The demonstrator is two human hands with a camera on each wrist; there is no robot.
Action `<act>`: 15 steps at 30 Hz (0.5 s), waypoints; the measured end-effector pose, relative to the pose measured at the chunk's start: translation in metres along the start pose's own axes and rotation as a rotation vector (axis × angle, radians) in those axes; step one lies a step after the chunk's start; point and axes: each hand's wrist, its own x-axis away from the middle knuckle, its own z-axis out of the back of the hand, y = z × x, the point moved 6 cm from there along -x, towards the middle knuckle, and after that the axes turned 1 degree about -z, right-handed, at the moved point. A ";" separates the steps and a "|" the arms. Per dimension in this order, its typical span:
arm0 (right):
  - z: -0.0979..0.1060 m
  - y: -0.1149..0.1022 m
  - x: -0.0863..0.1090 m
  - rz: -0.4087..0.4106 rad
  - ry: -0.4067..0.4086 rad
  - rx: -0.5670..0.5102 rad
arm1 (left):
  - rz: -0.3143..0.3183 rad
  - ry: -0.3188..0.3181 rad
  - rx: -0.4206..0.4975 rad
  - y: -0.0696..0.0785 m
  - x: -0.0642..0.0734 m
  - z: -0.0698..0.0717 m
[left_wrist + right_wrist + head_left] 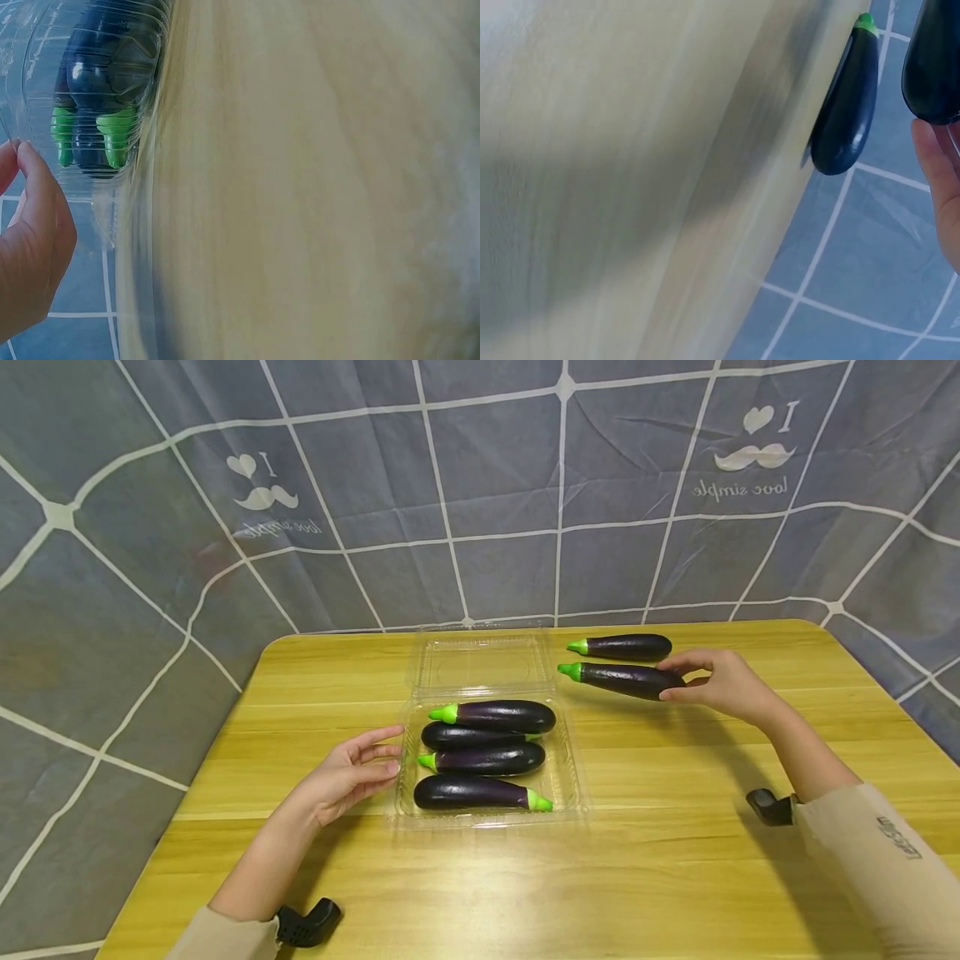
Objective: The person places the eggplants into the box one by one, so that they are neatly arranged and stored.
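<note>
My right hand [723, 685] grips an eggplant [622, 678] by its rounded end, the green stem pointing left. In the right wrist view this eggplant [934, 64] shows at the edge, raised off the table, fingers at its blunt end. Just behind it in the head view, a second eggplant [630, 647] lies on the table. My left hand [352, 774] pinches the left rim of a clear plastic clamshell box [573, 777] between thumb and fingertips. Several eggplants [491, 758] lie side by side in its base, stems facing both ways.
The box's hinged lid [483, 664] lies folded back toward the rear, nothing in it. A wooden table [480, 893] carries everything. Grey cloth with white lines [502, 477] hangs behind and at both sides of the table.
</note>
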 end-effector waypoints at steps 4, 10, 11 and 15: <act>0.001 -0.005 0.003 0.009 -0.011 -0.011 | 0.001 0.001 -0.004 0.000 0.000 0.000; 0.003 -0.018 0.008 0.013 -0.016 -0.036 | 0.002 0.000 -0.016 0.000 0.001 0.000; 0.003 -0.021 0.008 0.016 -0.017 -0.044 | 0.001 0.001 -0.017 0.001 0.001 0.000; 0.001 -0.032 0.010 0.032 -0.017 -0.062 | -0.001 0.004 -0.018 0.001 0.000 0.000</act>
